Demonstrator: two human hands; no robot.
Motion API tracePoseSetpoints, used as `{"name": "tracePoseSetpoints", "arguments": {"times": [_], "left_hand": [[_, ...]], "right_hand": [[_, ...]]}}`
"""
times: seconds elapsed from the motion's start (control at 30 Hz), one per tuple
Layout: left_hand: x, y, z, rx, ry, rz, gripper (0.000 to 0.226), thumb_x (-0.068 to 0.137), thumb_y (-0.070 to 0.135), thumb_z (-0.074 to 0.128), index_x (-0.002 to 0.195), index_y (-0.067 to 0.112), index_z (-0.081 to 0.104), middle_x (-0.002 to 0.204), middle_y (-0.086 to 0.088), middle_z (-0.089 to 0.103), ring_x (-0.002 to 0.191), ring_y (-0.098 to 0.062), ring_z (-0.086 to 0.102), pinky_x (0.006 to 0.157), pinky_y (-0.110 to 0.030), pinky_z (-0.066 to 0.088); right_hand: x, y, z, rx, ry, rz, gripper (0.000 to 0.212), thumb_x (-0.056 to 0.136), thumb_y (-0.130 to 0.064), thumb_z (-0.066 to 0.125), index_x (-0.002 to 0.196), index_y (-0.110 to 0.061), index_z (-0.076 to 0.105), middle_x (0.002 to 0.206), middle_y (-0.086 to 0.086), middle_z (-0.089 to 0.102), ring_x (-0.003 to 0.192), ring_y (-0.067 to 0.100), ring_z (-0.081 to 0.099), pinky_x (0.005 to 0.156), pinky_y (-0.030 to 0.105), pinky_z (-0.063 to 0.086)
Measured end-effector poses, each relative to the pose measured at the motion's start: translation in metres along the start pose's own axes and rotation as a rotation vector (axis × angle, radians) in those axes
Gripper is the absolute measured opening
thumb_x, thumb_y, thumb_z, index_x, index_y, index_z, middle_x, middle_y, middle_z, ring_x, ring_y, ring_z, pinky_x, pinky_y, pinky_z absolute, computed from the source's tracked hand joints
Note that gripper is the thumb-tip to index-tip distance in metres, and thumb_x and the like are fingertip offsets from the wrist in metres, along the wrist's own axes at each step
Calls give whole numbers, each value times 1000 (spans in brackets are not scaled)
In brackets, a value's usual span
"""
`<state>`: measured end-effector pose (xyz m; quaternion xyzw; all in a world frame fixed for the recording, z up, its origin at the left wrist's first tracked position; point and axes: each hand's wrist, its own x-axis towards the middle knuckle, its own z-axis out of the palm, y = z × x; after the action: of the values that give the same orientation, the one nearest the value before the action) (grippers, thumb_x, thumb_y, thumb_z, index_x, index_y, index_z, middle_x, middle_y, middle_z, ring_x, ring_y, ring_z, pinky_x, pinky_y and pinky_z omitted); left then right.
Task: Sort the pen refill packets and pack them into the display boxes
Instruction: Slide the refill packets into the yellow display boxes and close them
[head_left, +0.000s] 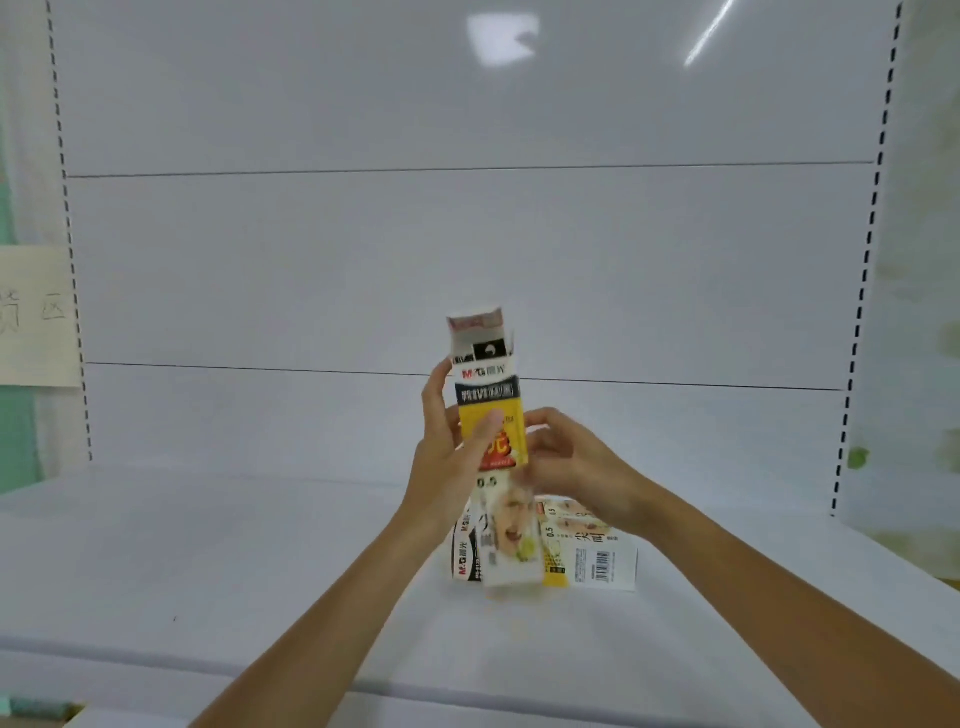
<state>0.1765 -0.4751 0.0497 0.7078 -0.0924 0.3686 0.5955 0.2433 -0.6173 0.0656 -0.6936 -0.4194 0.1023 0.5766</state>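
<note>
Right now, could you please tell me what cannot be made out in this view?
Head view only:
Display box contents: hidden by its walls and raised flap.
Right hand grip: fingertips behind the box.
White item under the box: motion-blurred, packet or box unclear.
Paper sign: cut by the left edge.
</note>
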Motion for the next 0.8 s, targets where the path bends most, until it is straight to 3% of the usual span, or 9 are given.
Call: {"name": "tracePoseSetpoints", "arguments": {"times": [0.1,0.2,0.3,0.43,0.53,0.63,0.7,0.8], "left_hand": [[-11,-3,-3,123,-63,43,69,85,21,66,121,61,23,100,0,66,84,-10,68,71,-26,56],[-21,-10,-5,92,-64,24,71,84,11,64,121,59,27,104,0,66,92,-13,66,75,-31,57],[-18,-12,-4,-14,-37,16,69,78,17,65,123,56,30,104,2,65,98,-16,65,82,-37,56],[-15,-14,0,-32,-21,-17,73,71,28,59,137,37,30,107,0,63,99,-16,64,82,-36,55],[-13,-22,-1,-50,-43,-113,63,73,40,62,131,29,40,108,1,65,94,-13,67,78,-31,55],[-21,-38,-4,-40,-164,-272,62,71,58,64,120,25,49,109,-3,67,93,-18,68,79,-32,55],[-26,-49,-5,32,-246,-342,56,70,47,73,117,24,53,107,0,70,91,-16,70,75,-27,56],[-25,-57,-8,59,-306,-404,46,75,18,75,116,19,55,103,3,72,87,-14,71,70,-25,56]], "right_hand": [[-8,7,12,-102,-28,-32,56,66,-19,71,120,-18,54,114,3,65,105,16,63,94,41,51],[-14,11,22,-159,89,-104,61,66,-36,72,123,-27,51,113,-11,63,108,5,58,95,42,49],[-17,10,31,-182,159,-167,73,67,-43,69,132,-34,38,111,-17,60,109,-3,54,95,35,48],[-17,7,34,-261,244,-241,84,69,-47,65,141,-39,23,118,-19,54,111,-3,51,96,26,44],[-14,3,29,-484,313,-398,76,72,-36,68,137,-39,29,127,-17,41,116,-5,42,90,14,40],[-8,-3,19,-621,168,-379,65,73,-20,74,127,-35,41,128,-15,36,120,-4,37,90,12,37],[-4,-11,11,-500,92,-252,54,76,-14,72,119,-33,46,126,-15,39,117,-3,41,85,12,40],[4,-22,-5,-407,128,-152,38,81,-15,67,113,-31,53,122,-12,47,109,-4,47,83,12,39]]}}
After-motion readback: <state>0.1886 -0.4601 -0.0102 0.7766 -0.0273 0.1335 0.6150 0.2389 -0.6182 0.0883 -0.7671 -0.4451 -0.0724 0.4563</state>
